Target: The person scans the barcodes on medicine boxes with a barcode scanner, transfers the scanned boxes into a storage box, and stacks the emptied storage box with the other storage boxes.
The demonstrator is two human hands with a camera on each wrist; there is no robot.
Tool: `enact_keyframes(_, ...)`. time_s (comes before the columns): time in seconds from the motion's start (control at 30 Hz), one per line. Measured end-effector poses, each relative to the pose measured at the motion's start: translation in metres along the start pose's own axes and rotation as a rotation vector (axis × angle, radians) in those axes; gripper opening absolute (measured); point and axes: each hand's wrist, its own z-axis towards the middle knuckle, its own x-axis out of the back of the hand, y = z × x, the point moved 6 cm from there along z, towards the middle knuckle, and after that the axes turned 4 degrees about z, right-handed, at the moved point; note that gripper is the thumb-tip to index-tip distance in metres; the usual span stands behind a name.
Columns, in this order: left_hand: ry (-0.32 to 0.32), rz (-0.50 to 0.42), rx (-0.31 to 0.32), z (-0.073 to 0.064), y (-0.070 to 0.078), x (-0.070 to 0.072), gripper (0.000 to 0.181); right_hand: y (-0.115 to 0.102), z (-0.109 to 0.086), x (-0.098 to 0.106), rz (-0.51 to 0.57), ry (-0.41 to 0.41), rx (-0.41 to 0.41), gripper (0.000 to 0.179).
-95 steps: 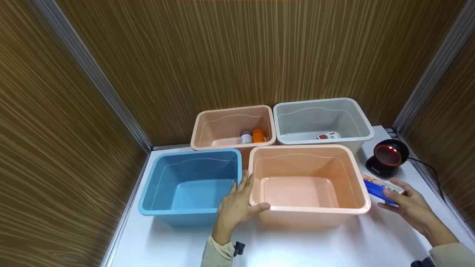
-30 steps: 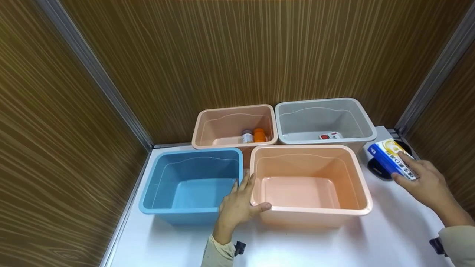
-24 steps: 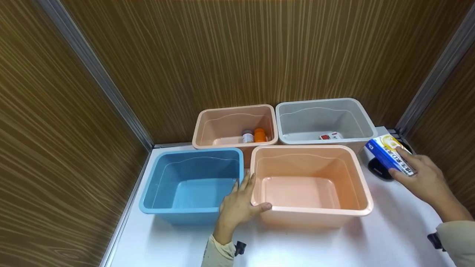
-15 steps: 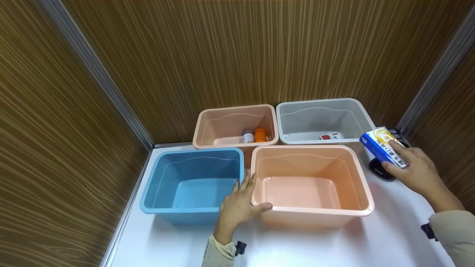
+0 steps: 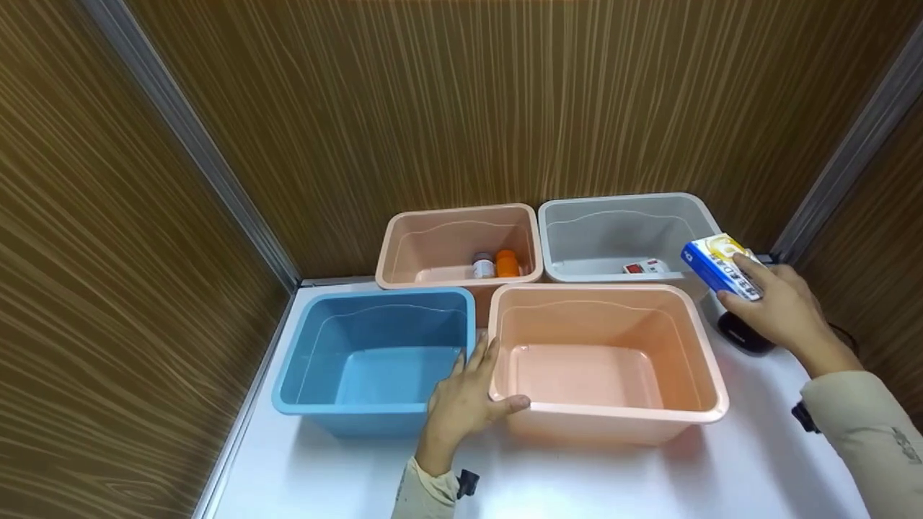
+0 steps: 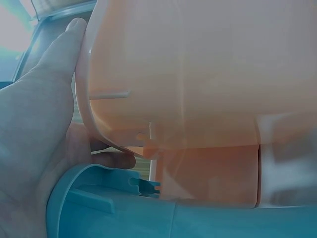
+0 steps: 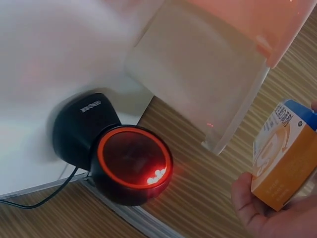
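Note:
My right hand (image 5: 782,306) grips a medicine box (image 5: 721,265), blue and white with a yellow print, above the right front corner of the grey bin (image 5: 577,277). The right wrist view shows the box's orange side (image 7: 287,166) with fingers at its edges. My left hand (image 5: 461,404) lies with straight fingers between the blue bin (image 5: 346,410) and the front peach bin (image 5: 620,412), its thumb on the peach rim. In the left wrist view the hand (image 6: 34,114) touches both bins' rims. A small red-and-white box (image 5: 645,267) lies inside the grey bin.
Behind stands another peach bin (image 5: 461,213) holding a white bottle (image 5: 483,267) and an orange bottle (image 5: 508,264). A black desktop barcode scanner (image 7: 131,163), lit red, sits at the right with its cable. Wood-patterned panels (image 5: 461,101) enclose the white table (image 5: 555,483).
My right hand has raised the medicine box from beside the front peach bin, past the scanner, then carried it leftward to the grey bin's corner. My left hand has stayed in place.

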Motion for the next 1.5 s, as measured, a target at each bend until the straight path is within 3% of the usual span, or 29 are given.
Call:
enact_keyframes(0.27,-0.011,-0.014,0.005,0.0,0.0,-0.001,0.11,-0.012,0.031,-0.012,-0.025,-0.032,0.022,0.079)
enact_keyframes(0.5,-0.008,-0.016,0.004,0.0,0.0,-0.001,0.109,-0.018,0.056,-0.025,0.007,-0.151,-0.068,0.093)
enact_keyframes(0.63,-0.003,-0.011,0.005,0.0,-0.001,0.0,0.109,-0.023,0.073,-0.033,-0.015,-0.174,-0.075,0.094)
enact_keyframes(1.0,-0.015,-0.003,0.016,0.001,-0.002,-0.003,0.109,-0.021,0.1,-0.05,-0.014,-0.156,-0.142,0.099)
enact_keyframes(1.5,-0.052,0.012,0.036,0.003,-0.004,-0.006,0.11,-0.011,0.113,-0.059,0.052,-0.064,-0.189,0.097)
